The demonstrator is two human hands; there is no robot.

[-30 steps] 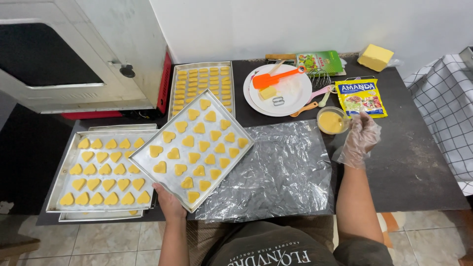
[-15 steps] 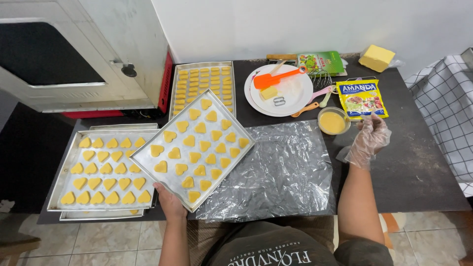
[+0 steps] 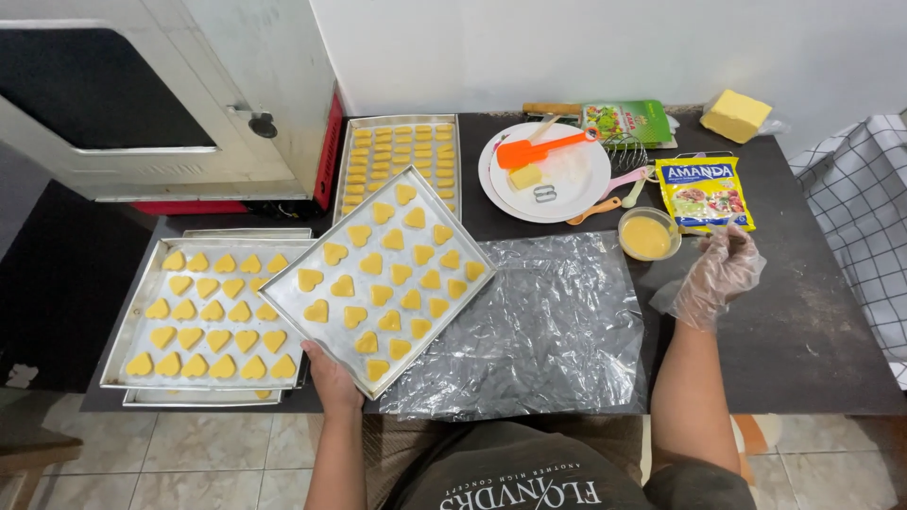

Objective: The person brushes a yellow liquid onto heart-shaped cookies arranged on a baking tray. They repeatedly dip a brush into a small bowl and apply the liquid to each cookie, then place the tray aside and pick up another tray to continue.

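My left hand [image 3: 333, 375] grips the near corner of a metal baking tray [image 3: 293, 309] filled with several yellow heart-shaped cookies [image 3: 380, 296]; the tray is tilted diagonally over the table, partly above another tray. My right hand [image 3: 720, 272], in a loose clear plastic glove, hovers above the dark table just right of a small bowl of yellow liquid [image 3: 648, 235] and below a yellow packet [image 3: 704, 192]. It holds nothing and its fingers are spread.
A second tray of heart cookies [image 3: 142, 307] sits at the left on stacked trays; a third tray [image 3: 397, 151] lies at the back. A clear plastic sheet [image 3: 539, 321], a white plate with orange spatula [image 3: 546, 161], a butter block [image 3: 735, 115] and an oven door [image 3: 142, 94] surround them.
My right hand has drifted right and slightly toward me, away from the small bowl. The tray in my left hand stays about where it was.
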